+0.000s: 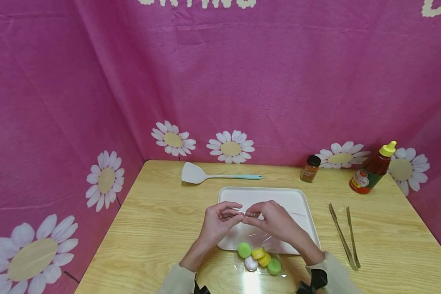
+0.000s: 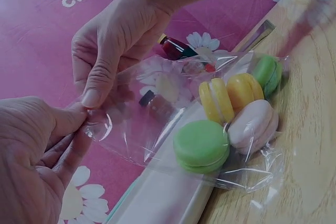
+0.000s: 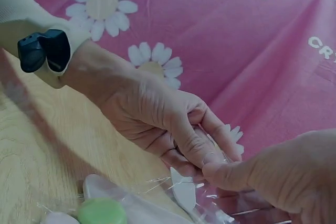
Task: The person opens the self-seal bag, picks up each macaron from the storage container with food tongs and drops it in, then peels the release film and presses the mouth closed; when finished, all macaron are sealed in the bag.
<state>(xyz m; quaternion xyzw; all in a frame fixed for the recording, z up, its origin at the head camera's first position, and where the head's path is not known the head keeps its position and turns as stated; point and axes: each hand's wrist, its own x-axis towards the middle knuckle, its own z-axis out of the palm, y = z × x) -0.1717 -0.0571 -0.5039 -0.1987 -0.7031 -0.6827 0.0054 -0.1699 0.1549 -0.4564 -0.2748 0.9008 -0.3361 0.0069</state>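
A clear plastic bag [image 2: 142, 142] holds several macarons: green, yellow and pale pink, bunched at its lower end. My left hand [image 1: 219, 221] pinches the bag's top edge between thumb and fingers. Close beside it, my right hand [image 1: 273, 218] pinches the same edge, and the two thumbs nearly meet. In the left wrist view a green macaron [image 2: 201, 145] lies nearest, with a pale pink macaron [image 2: 253, 125] next to it. Below the hands, the bag hangs over the front rim of a white tray [image 1: 262, 192]. Fingers partly hide the bag's edge.
Behind the tray lies a white spatula [image 1: 194, 173] with a turquoise handle. A spice jar [image 1: 310, 169] and a red sauce bottle [image 1: 371, 169] with a yellow cap stand at the back right. Metal tongs [image 1: 343, 237] lie right of the tray. A pink daisy-print cloth surrounds the table.
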